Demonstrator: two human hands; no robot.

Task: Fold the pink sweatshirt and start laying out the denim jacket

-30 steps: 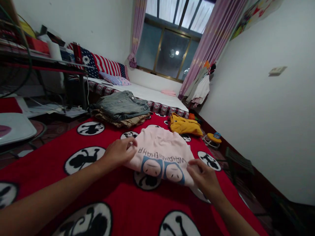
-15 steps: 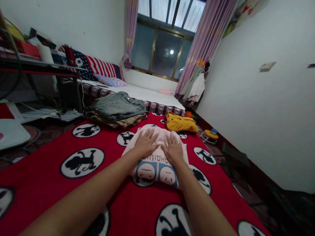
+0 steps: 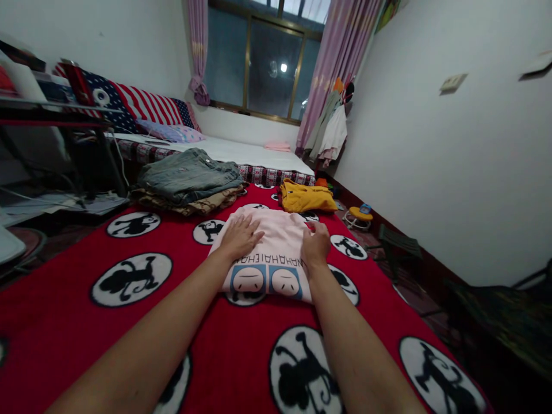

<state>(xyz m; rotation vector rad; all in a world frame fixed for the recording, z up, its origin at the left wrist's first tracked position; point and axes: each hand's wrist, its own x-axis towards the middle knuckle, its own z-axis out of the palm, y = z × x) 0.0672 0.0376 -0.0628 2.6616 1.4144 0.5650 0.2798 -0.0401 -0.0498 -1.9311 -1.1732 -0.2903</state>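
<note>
A folded pale pink shirt (image 3: 276, 230) lies on a red blanket (image 3: 241, 356) patterned with white ovals and black monkey figures. Dark lettering and blue squares with cartoon faces are printed along its near side, upside down to me. My left hand (image 3: 242, 237) rests flat on the shirt's left part, fingers spread. At the right edge of the shirt is my right hand (image 3: 317, 244), its fingers curled in and closed on the fabric there. The fingertips of that hand are partly hidden.
Beyond the shirt, a stack of folded jeans (image 3: 190, 175) sits at the left and a folded yellow garment (image 3: 307, 196) at the right. A white-topped bed (image 3: 241, 150) stands under the window. Along the right wall are a yellow stool (image 3: 360, 214) and a dark folding stool (image 3: 397, 244).
My right hand has slid from the top of the shirt to its right edge and curled. My left hand has shifted left, and the shirt looks flatter. The view has tilted down.
</note>
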